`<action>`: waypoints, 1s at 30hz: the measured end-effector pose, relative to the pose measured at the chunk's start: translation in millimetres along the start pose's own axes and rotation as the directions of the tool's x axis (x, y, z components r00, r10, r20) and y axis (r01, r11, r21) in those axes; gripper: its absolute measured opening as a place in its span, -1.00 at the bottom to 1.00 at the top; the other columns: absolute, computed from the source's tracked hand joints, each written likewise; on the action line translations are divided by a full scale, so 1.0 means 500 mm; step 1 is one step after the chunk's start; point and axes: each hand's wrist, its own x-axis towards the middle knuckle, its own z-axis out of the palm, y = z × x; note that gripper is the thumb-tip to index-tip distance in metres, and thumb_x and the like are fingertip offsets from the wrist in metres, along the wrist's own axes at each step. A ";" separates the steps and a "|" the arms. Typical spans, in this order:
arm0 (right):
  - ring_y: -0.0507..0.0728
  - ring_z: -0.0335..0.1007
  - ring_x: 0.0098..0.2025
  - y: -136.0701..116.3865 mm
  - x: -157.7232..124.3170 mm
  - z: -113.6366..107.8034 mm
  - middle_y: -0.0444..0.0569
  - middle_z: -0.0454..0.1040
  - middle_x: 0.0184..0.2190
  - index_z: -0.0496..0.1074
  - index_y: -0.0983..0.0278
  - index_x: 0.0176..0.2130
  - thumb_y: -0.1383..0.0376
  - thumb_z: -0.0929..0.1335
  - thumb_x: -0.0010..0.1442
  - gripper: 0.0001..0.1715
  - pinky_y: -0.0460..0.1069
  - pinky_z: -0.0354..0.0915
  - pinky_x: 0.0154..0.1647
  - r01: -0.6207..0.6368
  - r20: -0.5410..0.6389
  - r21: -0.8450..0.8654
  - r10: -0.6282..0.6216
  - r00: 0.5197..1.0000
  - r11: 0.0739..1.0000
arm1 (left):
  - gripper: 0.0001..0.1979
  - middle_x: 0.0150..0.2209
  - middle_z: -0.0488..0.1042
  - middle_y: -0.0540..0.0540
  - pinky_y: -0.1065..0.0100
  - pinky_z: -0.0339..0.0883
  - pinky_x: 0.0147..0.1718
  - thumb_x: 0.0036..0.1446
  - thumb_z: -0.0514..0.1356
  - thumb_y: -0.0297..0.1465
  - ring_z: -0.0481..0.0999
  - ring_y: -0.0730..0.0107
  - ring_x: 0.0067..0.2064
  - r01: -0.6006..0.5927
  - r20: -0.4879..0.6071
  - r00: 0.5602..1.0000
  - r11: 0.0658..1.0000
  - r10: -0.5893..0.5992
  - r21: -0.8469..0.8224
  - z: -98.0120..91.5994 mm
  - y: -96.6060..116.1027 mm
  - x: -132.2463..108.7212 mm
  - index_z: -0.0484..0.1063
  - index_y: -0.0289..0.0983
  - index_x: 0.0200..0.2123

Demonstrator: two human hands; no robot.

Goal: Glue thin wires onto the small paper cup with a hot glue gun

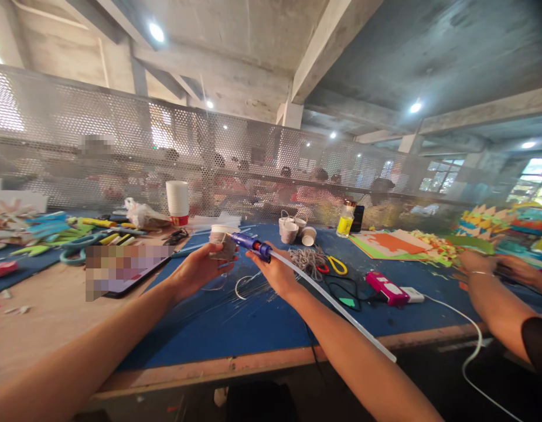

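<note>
My left hand [200, 266] is wrapped round a small paper cup [220, 234], tilted slightly, with grey string wound about its side. My right hand [273, 271] grips a blue hot glue gun [252, 243], whose tip points left and meets or nearly meets the cup's upper side. A long white glue stick [336, 308] sticks out of the gun's back end, over my right forearm. Just beyond, several small string-wrapped cups [289, 230] stand together, one lying on its side. Right of my right hand lies a loose heap of grey string [306, 262].
Yellow-and-red-handled scissors [336, 265], a pink power strip [387, 288] with a white plug, and a yellow-labelled bottle [346, 220] are on the right. Left are a tablet [141, 269], stacked paper cups [177, 199] and markers. A co-worker's hands [477, 264] work at far right. Perforated metal panels rise behind.
</note>
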 end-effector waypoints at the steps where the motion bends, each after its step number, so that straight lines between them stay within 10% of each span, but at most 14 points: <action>1: 0.11 0.44 -0.51 0.000 0.000 0.000 -0.12 0.48 -0.57 0.50 0.18 -0.26 -0.12 0.33 0.32 -0.54 -0.08 0.23 -0.42 0.001 0.002 -0.001 -0.001 1.000 1.000 | -0.72 -0.13 0.66 -0.22 0.18 0.49 -0.09 0.13 0.27 -0.42 0.63 0.11 -0.11 0.001 -0.001 1.000 1.000 -0.001 0.000 0.000 0.000 0.000 0.58 -0.29 -0.07; 30: 0.10 0.43 -0.52 0.004 0.001 0.000 -0.12 0.50 -0.56 0.49 0.22 -0.26 -0.04 0.37 0.32 -0.61 -0.09 0.21 -0.42 0.023 -0.030 -0.038 -0.024 0.999 0.999 | -0.70 -0.10 0.65 -0.26 0.16 0.49 -0.08 0.14 0.25 -0.43 0.63 0.10 -0.12 0.006 -0.003 1.000 0.998 -0.006 -0.058 0.000 0.003 0.000 0.57 -0.32 -0.04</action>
